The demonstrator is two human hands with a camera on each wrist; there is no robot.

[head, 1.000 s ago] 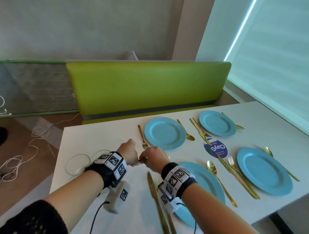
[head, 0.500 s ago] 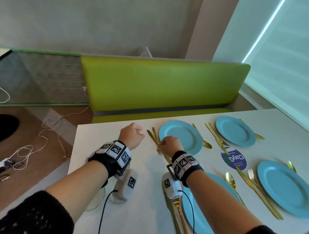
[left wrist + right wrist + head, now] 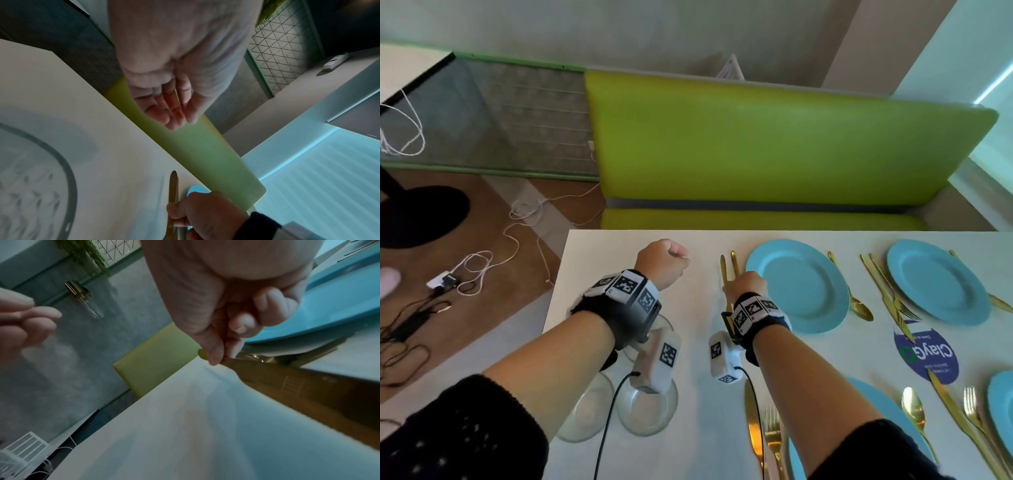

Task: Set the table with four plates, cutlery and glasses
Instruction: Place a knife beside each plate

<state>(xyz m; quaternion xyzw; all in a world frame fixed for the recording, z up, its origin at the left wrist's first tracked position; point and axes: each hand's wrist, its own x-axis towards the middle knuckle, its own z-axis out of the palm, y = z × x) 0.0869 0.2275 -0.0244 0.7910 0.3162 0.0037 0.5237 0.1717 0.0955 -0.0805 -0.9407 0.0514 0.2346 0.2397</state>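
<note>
Four blue plates lie on the white table (image 3: 602, 274). My right hand (image 3: 743, 286) grips a gold knife (image 3: 308, 386) at the left rim of the far-left plate (image 3: 801, 287). A gold fork (image 3: 320, 353) lies close alongside it by the plate's edge. Two gold handles (image 3: 723, 270) stick out side by side beyond the knuckles. My left hand (image 3: 664, 260) hovers over the table to the left, curled into a fist and holding nothing (image 3: 172, 113). Clear glasses (image 3: 585, 411) stand near the table's left edge, partly hidden under my left forearm.
The far-right plate (image 3: 938, 281) and the near plate (image 3: 887, 418) each have gold cutlery beside them. A near knife (image 3: 751, 428) lies by my right forearm. A purple round sticker (image 3: 928, 356) marks the table's middle. A green bench (image 3: 756, 144) runs behind. Cables (image 3: 465, 274) lie on the floor to the left.
The two hands met by the fork a second ago. The left hand has since drawn away to the left, empty. The right hand has brought the knife beside the fork.
</note>
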